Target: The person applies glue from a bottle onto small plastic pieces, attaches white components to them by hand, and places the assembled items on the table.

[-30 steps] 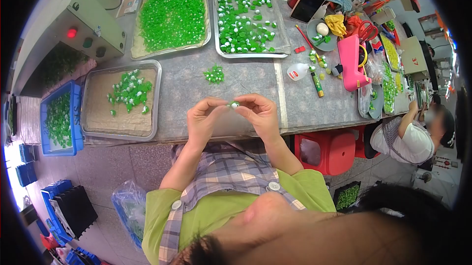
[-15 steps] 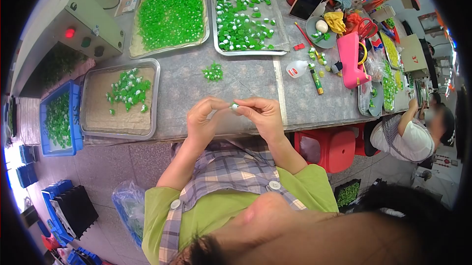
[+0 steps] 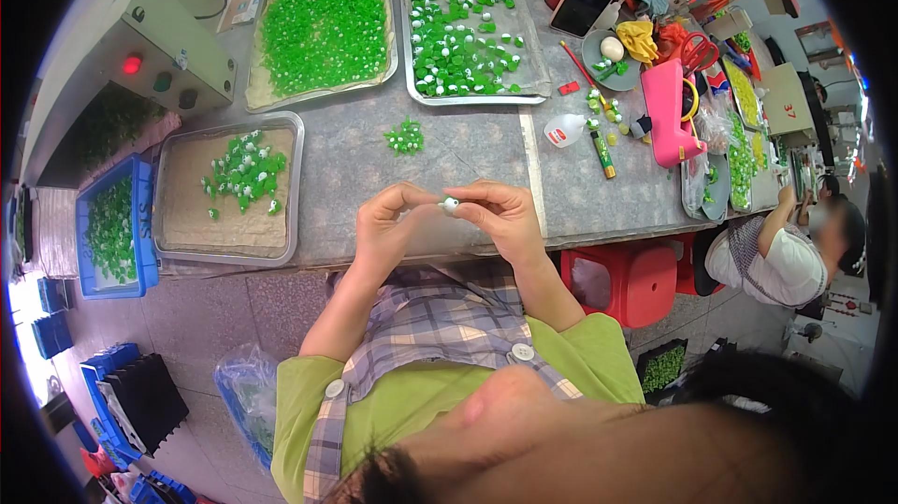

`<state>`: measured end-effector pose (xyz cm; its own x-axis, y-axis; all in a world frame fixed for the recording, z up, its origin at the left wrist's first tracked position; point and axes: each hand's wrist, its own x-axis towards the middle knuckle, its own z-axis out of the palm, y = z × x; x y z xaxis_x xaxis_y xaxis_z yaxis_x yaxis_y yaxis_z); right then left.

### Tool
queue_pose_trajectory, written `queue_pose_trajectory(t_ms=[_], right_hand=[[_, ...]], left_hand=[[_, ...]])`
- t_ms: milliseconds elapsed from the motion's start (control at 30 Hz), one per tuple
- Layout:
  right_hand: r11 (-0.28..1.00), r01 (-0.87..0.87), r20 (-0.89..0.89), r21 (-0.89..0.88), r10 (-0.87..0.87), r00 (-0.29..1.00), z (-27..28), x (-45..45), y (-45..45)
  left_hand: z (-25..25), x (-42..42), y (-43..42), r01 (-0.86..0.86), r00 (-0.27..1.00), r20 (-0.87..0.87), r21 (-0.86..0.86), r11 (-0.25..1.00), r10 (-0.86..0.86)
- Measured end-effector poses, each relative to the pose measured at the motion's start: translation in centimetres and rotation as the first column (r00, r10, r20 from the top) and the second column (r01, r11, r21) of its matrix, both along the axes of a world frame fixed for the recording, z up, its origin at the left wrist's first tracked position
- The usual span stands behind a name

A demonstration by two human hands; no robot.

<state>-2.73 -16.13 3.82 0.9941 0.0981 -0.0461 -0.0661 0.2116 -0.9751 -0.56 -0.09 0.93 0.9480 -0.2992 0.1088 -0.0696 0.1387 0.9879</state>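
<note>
A small green-and-white piece (image 3: 450, 205) is pinched between the fingertips of my right hand (image 3: 501, 217), above the table's front edge. My left hand (image 3: 385, 225) meets it from the left with thumb and forefinger pressed together; what those fingertips hold is too small to tell. Beyond my hands a little pile of green pieces (image 3: 405, 137) lies on the grey table (image 3: 346, 163). To the left, a metal tray (image 3: 297, 167) holds a cluster of green-and-white pieces. Two larger trays stand behind, one of green pieces (image 3: 323, 32), one of green-and-white pieces (image 3: 463, 36).
At the left are a machine (image 3: 173, 18) with a red light and a blue basket (image 3: 145, 223). On the right are a white bottle (image 3: 564, 131), a glue tube (image 3: 601, 154), a pink holder (image 3: 664, 116), a phone (image 3: 586, 1) and a red stool (image 3: 631, 284). A co-worker (image 3: 776, 261) sits beyond.
The green-and-white piece has turned slightly between my fingertips and shifted a little to the right. Both hands stay close together in nearly the same place.
</note>
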Motion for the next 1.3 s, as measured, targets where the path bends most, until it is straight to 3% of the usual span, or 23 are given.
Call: queue_pose_trajectory(t_ms=[233, 333, 400, 733, 900, 1300], right_hand=[[0.996, 0.025, 0.077, -0.089, -0.018, 0.997, -0.5, -0.1, -0.1], [0.998, 0.018, 0.009, 0.054, -0.018, 1.000, -0.5, 0.1, -0.3], [0.987, 0.026, -0.031, 0.161, -0.021, 0.999, -0.7, 0.2, -0.4], [0.994, 0.041, -0.065, 0.098, -0.035, 0.997, -0.9, 0.0, -0.3], [0.985, 0.030, -0.077, 0.169, -0.017, 0.997, -1.2, 0.0, -0.3], [0.988, 0.079, -0.119, 0.134, -0.063, 0.991, -1.1, -0.2, 0.4]], left_hand=[[-0.1, -0.1, -0.2, -0.016, 1.000, -0.008, 0.028, 0.999, 0.017], [0.7, 0.0, -0.3, -0.015, 0.999, 0.040, 0.068, 0.998, 0.013], [2.1, 0.1, -0.4, -0.065, 0.978, 0.209, 0.249, 0.966, 0.012], [3.2, 0.1, -0.4, -0.139, 0.943, 0.332, 0.336, 0.932, 0.021], [3.2, 0.1, -0.5, -0.220, 0.900, 0.434, 0.394, 0.892, 0.030], [2.4, 0.0, -0.3, -0.229, 0.905, 0.424, 0.424, 0.876, 0.032]])
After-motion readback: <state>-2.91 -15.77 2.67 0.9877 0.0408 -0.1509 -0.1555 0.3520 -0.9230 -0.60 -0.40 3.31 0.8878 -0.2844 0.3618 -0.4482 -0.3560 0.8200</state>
